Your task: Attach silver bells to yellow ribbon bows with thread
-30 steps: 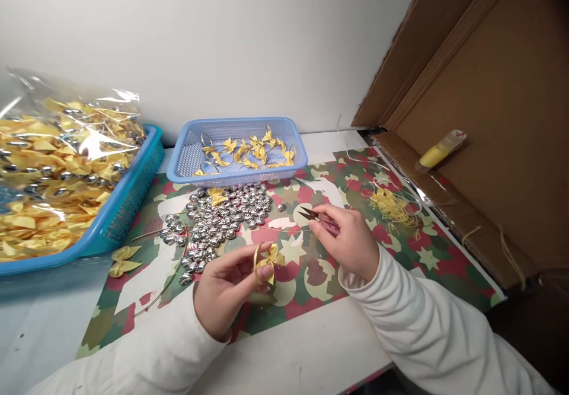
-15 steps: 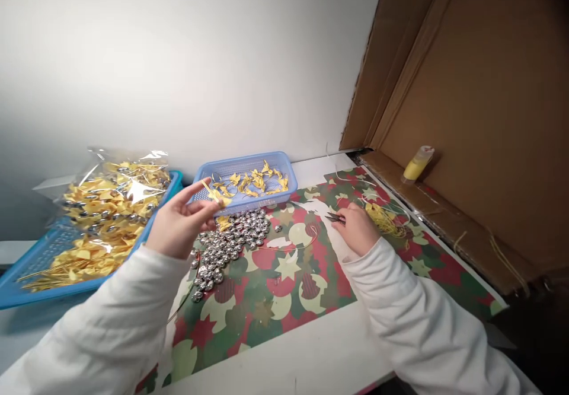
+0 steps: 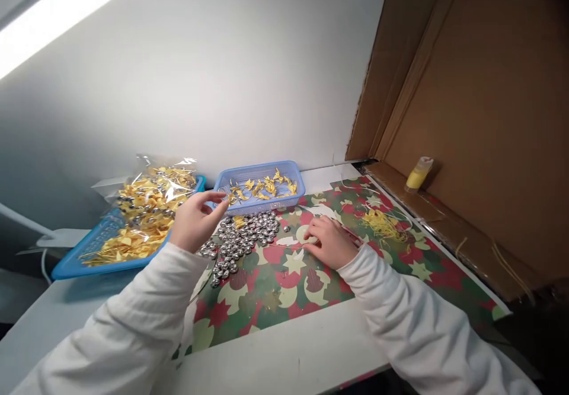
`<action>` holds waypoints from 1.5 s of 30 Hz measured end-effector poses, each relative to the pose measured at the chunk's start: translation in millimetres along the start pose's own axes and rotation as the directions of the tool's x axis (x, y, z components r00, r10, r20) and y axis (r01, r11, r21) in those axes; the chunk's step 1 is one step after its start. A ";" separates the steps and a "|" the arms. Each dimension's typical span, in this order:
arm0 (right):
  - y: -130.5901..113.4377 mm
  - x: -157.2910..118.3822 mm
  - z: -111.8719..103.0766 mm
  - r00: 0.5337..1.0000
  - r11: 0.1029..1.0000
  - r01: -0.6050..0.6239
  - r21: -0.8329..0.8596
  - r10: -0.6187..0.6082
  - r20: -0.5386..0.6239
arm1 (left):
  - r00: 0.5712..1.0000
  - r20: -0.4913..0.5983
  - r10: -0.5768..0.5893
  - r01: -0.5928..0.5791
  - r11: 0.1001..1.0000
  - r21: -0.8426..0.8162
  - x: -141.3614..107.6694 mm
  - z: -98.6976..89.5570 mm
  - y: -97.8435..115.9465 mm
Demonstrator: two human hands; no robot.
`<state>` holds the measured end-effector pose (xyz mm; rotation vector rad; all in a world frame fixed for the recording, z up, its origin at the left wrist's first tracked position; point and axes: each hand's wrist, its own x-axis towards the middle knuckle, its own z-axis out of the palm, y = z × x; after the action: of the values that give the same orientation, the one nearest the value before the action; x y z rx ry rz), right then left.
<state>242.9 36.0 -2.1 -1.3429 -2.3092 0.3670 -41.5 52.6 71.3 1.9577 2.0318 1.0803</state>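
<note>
At the near left corner of the small blue basket (image 3: 267,207), my left hand (image 3: 198,222) has thumb and forefinger close together. A bit of yellow ribbon (image 3: 230,200) shows at their tips, though its edges blend with the basket's contents. My right hand (image 3: 331,242) is low over the patterned sheet (image 3: 275,300), fingers curled. Its thumb and forefinger meet the end of a thin pale cord (image 3: 287,246). Dark, reddish handles (image 3: 350,233) show partly behind that hand; whether it touches them I cannot tell. Silver bells (image 3: 249,235) lie heaped between the hands.
To the left, a larger blue basket (image 3: 73,264) carries yellow ribbon pieces and a filled clear bag (image 3: 155,190). Yellow cord scraps (image 3: 384,226) lie on the right. A yellow-filled bottle (image 3: 418,174) stands on a ledge beside the cardboard wall (image 3: 480,116).
My right hand has moved left and down to the cord; the dark pointed tool no longer projects from its fingers. My left fingertips have drawn closer together. The view has shifted.
</note>
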 end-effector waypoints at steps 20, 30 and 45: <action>-51.8 30.5 28.6 0.995 0.965 0.041 0.261 -0.064 0.080 | 0.924 0.382 0.008 0.210 0.825 -0.525 -106.4 41.4 12.6; -57.8 25.1 38.0 0.992 0.732 0.035 0.681 0.057 -0.112 | 0.960 0.277 0.043 0.210 0.545 -0.812 -102.6 78.6 33.2; -33.1 20.8 51.8 0.937 0.729 0.290 0.620 -0.085 -0.338 | 0.910 0.293 0.294 0.028 0.662 -0.749 -91.7 93.5 1.7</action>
<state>183.3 37.4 -27.6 -0.7270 -1.7772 0.7820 24.9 6.4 -31.6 1.6834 0.9828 1.1641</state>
